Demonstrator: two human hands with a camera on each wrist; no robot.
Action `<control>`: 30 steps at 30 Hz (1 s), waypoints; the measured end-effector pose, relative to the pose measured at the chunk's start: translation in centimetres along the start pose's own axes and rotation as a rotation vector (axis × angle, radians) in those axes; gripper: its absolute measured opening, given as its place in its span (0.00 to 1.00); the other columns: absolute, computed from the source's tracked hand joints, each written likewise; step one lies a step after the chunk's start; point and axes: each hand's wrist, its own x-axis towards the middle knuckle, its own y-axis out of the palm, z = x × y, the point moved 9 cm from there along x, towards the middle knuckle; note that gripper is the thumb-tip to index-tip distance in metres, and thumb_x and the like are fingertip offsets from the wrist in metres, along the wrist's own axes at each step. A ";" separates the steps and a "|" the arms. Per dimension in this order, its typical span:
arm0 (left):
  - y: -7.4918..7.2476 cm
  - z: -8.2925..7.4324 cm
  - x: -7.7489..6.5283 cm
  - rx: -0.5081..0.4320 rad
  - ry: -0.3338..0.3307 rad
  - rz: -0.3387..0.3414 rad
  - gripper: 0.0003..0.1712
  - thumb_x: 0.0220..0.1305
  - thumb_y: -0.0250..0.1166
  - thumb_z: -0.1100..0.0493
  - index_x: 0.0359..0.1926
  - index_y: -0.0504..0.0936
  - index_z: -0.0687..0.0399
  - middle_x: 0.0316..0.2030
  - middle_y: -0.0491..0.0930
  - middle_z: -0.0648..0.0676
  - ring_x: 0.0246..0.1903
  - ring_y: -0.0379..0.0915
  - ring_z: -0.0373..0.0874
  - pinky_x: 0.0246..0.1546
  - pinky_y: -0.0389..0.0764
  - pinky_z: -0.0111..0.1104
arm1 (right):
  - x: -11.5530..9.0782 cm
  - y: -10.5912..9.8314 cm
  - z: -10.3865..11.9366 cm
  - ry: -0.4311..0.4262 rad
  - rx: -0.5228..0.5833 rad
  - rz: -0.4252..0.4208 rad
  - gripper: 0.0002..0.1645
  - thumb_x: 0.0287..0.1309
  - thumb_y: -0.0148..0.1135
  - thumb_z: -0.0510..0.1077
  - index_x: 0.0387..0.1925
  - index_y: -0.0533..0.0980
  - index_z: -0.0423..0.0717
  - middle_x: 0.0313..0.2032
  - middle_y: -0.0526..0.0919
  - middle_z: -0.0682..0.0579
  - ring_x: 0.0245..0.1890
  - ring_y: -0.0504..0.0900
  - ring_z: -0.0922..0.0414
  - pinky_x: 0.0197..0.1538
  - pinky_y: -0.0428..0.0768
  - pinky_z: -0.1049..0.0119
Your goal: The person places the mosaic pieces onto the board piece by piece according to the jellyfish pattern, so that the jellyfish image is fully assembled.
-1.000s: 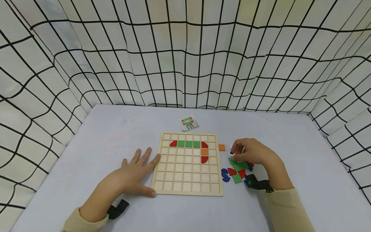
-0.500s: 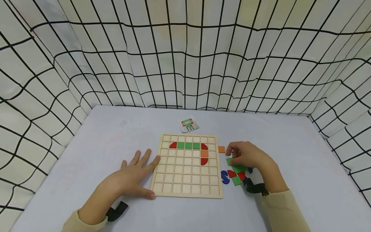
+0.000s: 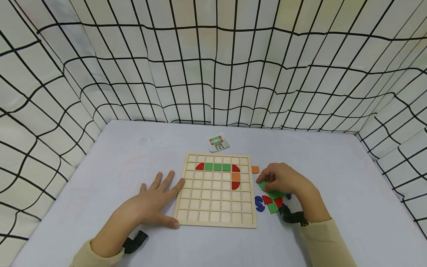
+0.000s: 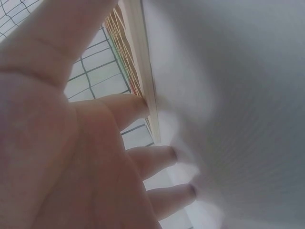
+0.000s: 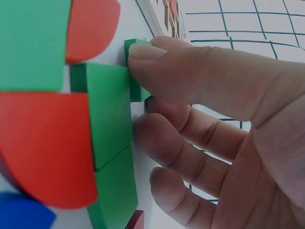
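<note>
Here, right fingers [image 5: 164, 71] pinch a flat, straight-edged green tile [image 5: 137, 93].

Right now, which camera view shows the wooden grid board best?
The head view: it shows the wooden grid board from above, with its whole grid visible. The left wrist view gives only a slanted strip along one side; the right wrist view, a sliver at the top.

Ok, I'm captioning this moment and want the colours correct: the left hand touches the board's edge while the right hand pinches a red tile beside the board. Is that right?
Not quite: the tile's colour is wrong. The left hand touches the board's edge while the right hand pinches a green tile beside the board, as the right wrist view shows.
</note>
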 end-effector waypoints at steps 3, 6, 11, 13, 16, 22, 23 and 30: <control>-0.1 0.0 0.0 0.005 -0.002 -0.002 0.71 0.40 0.72 0.24 0.80 0.50 0.43 0.79 0.37 0.64 0.75 0.29 0.72 0.57 0.44 0.79 | 0.1 0.1 0.1 -0.004 -0.012 0.012 0.10 0.52 0.71 0.37 0.36 0.85 0.54 0.37 0.81 0.54 0.37 0.77 0.54 0.40 0.81 0.62; -0.1 0.0 0.0 0.008 -0.003 -0.004 0.70 0.41 0.71 0.24 0.80 0.49 0.43 0.79 0.37 0.64 0.75 0.29 0.71 0.58 0.44 0.78 | 0.2 0.0 0.2 -0.002 -0.023 0.025 0.10 0.52 0.71 0.37 0.35 0.82 0.54 0.36 0.81 0.54 0.37 0.78 0.54 0.39 0.81 0.61; -0.2 -0.2 -0.1 -0.002 0.007 -0.003 0.70 0.41 0.72 0.24 0.80 0.50 0.45 0.79 0.37 0.65 0.75 0.29 0.72 0.58 0.44 0.79 | -0.1 0.0 0.3 -0.022 -0.013 0.041 0.10 0.55 0.68 0.35 0.35 0.78 0.53 0.34 0.80 0.54 0.34 0.77 0.54 0.35 0.80 0.62; -0.2 -0.2 -0.1 0.000 0.007 -0.002 0.70 0.41 0.72 0.25 0.79 0.50 0.45 0.79 0.37 0.65 0.75 0.29 0.73 0.58 0.44 0.79 | -0.2 -0.1 0.7 -0.058 -0.003 0.027 0.10 0.56 0.66 0.35 0.35 0.78 0.53 0.33 0.80 0.55 0.34 0.77 0.54 0.35 0.79 0.62; -0.1 -0.2 -0.2 0.006 0.004 0.001 0.70 0.42 0.72 0.25 0.80 0.50 0.45 0.79 0.37 0.64 0.75 0.30 0.72 0.58 0.45 0.78 | -0.3 -0.5 1.5 -0.132 0.022 -0.015 0.09 0.58 0.64 0.36 0.37 0.78 0.54 0.33 0.80 0.56 0.36 0.77 0.54 0.36 0.79 0.62; -0.1 -0.3 -0.3 -0.003 0.008 0.004 0.70 0.41 0.72 0.25 0.79 0.51 0.45 0.79 0.38 0.65 0.75 0.30 0.73 0.57 0.45 0.79 | -0.1 -0.8 3.1 -0.250 0.098 -0.098 0.09 0.62 0.64 0.39 0.41 0.79 0.57 0.37 0.83 0.60 0.39 0.79 0.55 0.39 0.80 0.63; -0.1 -0.2 -0.3 -0.004 0.006 0.004 0.70 0.41 0.72 0.25 0.79 0.51 0.45 0.79 0.38 0.65 0.75 0.30 0.73 0.57 0.45 0.79 | 0.0 -0.8 3.3 -0.262 0.108 -0.112 0.09 0.62 0.65 0.39 0.41 0.79 0.57 0.38 0.83 0.60 0.39 0.79 0.56 0.40 0.81 0.63; -0.2 -0.3 -0.3 -0.008 0.011 0.000 0.70 0.42 0.72 0.25 0.79 0.51 0.46 0.79 0.38 0.65 0.75 0.30 0.73 0.57 0.44 0.79 | 0.5 -0.6 4.1 -0.299 0.148 -0.176 0.08 0.63 0.65 0.39 0.41 0.80 0.56 0.40 0.84 0.61 0.40 0.79 0.56 0.45 0.81 0.64</control>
